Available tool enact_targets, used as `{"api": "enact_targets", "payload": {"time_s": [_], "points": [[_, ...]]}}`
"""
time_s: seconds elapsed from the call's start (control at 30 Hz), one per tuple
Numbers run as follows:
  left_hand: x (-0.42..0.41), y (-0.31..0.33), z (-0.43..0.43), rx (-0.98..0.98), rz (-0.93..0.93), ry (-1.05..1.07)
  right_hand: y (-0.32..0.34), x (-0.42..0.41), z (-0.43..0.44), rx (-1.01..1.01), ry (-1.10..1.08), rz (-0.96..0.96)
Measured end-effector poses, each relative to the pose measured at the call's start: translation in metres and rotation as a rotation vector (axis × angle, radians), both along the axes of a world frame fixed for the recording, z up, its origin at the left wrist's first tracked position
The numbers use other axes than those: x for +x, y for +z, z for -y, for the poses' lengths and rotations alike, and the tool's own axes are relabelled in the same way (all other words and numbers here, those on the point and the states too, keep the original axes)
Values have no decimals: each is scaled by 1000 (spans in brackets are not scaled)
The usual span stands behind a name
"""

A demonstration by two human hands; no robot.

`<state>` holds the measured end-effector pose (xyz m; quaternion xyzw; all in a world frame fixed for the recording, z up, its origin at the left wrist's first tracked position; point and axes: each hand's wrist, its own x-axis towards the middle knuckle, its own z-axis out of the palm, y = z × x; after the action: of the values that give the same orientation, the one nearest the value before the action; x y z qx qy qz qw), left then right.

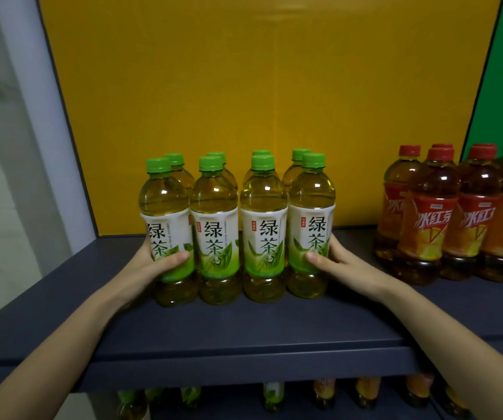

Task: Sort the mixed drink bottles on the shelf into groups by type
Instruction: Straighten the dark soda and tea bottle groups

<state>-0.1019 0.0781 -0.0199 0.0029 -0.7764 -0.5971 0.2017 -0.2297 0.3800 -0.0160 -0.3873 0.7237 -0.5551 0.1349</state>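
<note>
Green-tea bottles (pixel 238 225): 8, green caps, upright in 2 rows of 4, centre of shelf (pixel 244 328).
Left hand (pixel 150 262): thumb across the label of the left-end front bottle (pixel 165 207), fingers behind it.
Right hand (pixel 341 262): same grip on the right-end front bottle (pixel 310 201); hands well apart.
Red-tea bottles (pixel 450 219): red caps, upright, right end of shelf.
More bottles (pixel 274 392): below shelf.
</note>
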Motion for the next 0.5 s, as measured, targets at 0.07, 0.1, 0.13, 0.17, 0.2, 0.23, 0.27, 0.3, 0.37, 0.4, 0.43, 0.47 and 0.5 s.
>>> {"api": "enact_targets", "payload": {"time_s": [0.07,0.1,0.13,0.17,0.2,0.23,0.27,0.3,0.37,0.4,0.43,0.47,0.5], "points": [[-1,0,-1,-6,-11,3,-3,1,3,9,17,-10],[-1,0,-1,-11,-14,4,-4,0,4,14,20,-17],[-1,0,-1,-13,-17,4,-4,1,5,18,23,-24],[0,0,-1,-10,-17,3,-4,1,5,19,21,-28],[0,0,-2,-6,-18,2,-4,0,6,15,21,-29],[0,0,-2,-2,-18,2,-5,-1,6,12,21,-31],[0,0,-3,0,-20,0,-4,-1,7,8,25,-32],[0,0,-3,0,-19,-1,-5,-2,8,7,25,-33],[0,0,-4,-6,-20,-4,-5,-2,8,3,28,-28],[0,0,-4,-6,-20,-5,-4,-1,8,-1,31,-30],[-1,0,-5,-4,-21,-3,-4,-1,8,-1,32,-36],[-1,0,-5,-2,-23,0,-5,-2,8,-3,30,-42],[-1,0,-6,-4,-27,4,-5,-3,7,-4,29,-47]]}}
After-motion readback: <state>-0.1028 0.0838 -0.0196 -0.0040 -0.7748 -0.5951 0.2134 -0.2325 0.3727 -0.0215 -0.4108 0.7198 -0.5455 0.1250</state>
